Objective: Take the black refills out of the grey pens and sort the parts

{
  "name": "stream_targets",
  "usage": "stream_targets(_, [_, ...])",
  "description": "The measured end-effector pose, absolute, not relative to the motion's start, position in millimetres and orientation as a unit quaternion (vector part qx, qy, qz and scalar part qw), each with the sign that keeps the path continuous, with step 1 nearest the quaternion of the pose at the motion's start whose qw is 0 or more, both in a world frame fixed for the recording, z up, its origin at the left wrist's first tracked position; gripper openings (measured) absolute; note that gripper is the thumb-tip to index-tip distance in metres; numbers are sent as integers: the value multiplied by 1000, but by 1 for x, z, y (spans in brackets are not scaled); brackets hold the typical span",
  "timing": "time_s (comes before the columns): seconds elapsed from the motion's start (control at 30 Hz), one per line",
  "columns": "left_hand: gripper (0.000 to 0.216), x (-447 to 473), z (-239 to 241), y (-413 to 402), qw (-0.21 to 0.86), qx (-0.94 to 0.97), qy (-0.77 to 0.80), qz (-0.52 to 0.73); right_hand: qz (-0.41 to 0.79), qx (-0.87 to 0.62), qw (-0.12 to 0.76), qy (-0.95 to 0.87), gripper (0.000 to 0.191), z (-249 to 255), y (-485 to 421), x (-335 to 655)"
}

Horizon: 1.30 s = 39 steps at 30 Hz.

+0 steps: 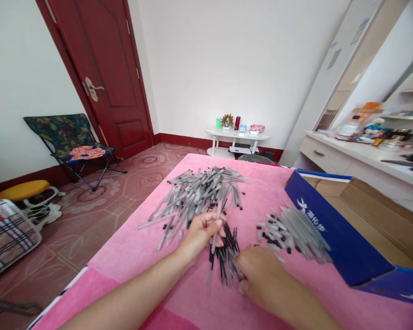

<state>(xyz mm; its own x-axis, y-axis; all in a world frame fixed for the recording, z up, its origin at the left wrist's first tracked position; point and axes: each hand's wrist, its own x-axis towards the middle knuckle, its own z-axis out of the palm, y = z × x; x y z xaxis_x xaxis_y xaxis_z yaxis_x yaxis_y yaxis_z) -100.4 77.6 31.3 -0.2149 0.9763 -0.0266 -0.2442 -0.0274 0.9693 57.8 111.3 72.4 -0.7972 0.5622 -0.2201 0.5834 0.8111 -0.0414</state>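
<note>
Between the thumb and fingers of my left hand (208,229) is a clear pen barrel (214,240), held nearly upright. My right hand (258,266) is curled closed and somewhat blurred; what its fingers hold, if anything, is hidden. Under and between both hands lies a bunch of thin black pen refills (223,263). Beyond my left hand spreads a large loose heap of clear pens (199,188) with black ends. To the right, clear barrels (304,231) lie side by side in a stack, with small clear and black pen caps (271,233) scattered at their left.
A blue cardboard box (337,233), open at the top, stands on the pink cloth (131,256) at the right. Behind it is a white dresser (351,153) with bottles. A folding chair (70,142), a yellow stool (24,189) and a low white table (239,134) stand farther off.
</note>
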Motion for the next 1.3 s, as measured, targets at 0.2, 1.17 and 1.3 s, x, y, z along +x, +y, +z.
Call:
stream_targets(0.2, [30,-101,30,77,497,376,485,614,-29,302,70,950,10,80,135,73])
stream_targets(1.17, [45,-58,43,52,177,844,412,296,21,589,5,808,15,93,236,140])
stream_targets(1.3, [50,-59,35,52,91,874,428,210,-4,546,-2,838,12,93,222,126])
